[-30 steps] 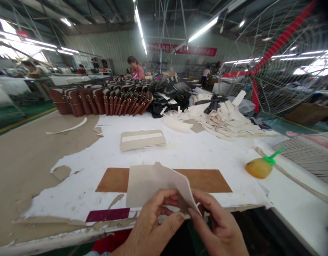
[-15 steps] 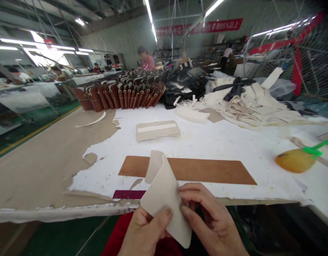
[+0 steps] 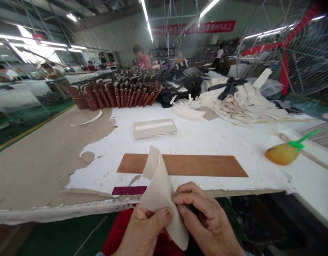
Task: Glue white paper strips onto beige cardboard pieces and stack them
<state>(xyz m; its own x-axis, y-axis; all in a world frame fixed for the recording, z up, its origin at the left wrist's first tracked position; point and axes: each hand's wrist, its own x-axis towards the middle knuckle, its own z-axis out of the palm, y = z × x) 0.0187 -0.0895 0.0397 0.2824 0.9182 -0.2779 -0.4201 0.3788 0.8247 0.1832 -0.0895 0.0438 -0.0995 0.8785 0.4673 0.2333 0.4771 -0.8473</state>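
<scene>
A cream-coloured flexible sheet (image 3: 158,192) with rounded corners is bent over on itself in front of me, just off the table's front edge. My left hand (image 3: 149,224) pinches its lower left part, thumb on top. At its right edge, the fingertips and thumb of my right hand (image 3: 202,217) are closed on the sheet. Behind the sheet a long brown leather strip (image 3: 201,165) lies flat on the table, partly covered by the sheet's upper end. A short purple strip (image 3: 129,190) lies at the front edge, left of the sheet.
A small stack of beige pieces (image 3: 155,133) lies mid-table. Rows of brown leather bags (image 3: 121,93) stand behind, beside heaped cream scraps (image 3: 241,103). A yellow bottle with a green spout (image 3: 282,153) rests at right. A large fan (image 3: 284,46) and a co-worker (image 3: 144,60) are beyond.
The sheet is bent more sharply along its right side, where my right fingers have pressed inward and moved slightly left. The whole view has shifted a little.
</scene>
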